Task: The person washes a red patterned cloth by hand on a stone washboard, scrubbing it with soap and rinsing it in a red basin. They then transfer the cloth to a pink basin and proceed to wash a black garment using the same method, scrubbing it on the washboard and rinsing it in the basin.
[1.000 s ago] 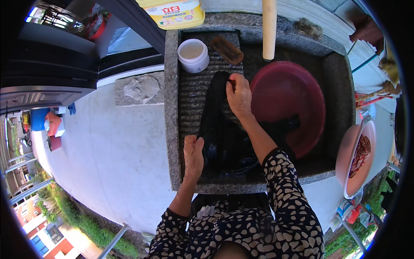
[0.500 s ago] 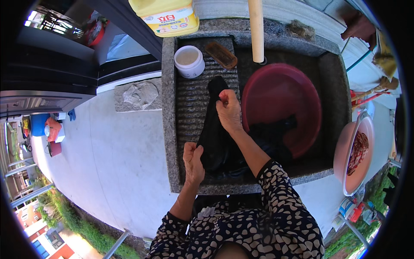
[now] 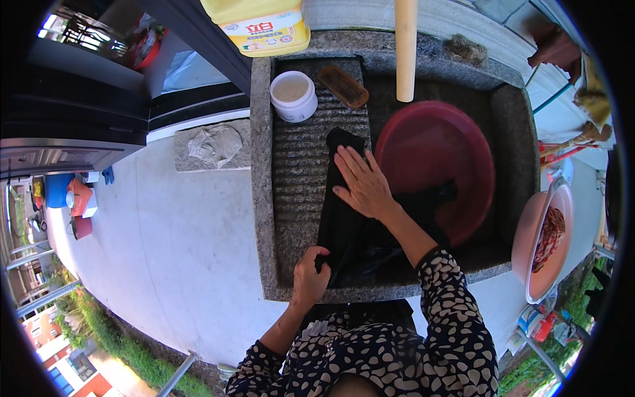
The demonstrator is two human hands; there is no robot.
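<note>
A wet black garment (image 3: 338,238) is stretched over the ridged washboard slab (image 3: 297,188) of a stone sink (image 3: 262,218), and part of it trails into a dark red basin (image 3: 486,145). My right hand (image 3: 364,184) lies flat on the upper part of the cloth, fingers extended. Nearer to me, my left hand (image 3: 311,276) pinches the garment's lower left edge. Beyond the hands, a white round tub (image 3: 293,109) and a brown scrubbing brush (image 3: 342,86) rest at the slab's far end. What kind of garment it is, I cannot tell.
A yellow detergent jug (image 3: 274,43) stands behind the sink's far left corner. A pale pipe (image 3: 405,53) hangs over the sink. To the right is a pink basin (image 3: 522,231) with patterned red cloth. A grey rag (image 3: 215,145) lies on a stone block at left.
My right hand has gone from pinching the cloth to lying flat on it, slightly nearer me and to the right. My left hand has moved nearer and right, still holding the edge.
</note>
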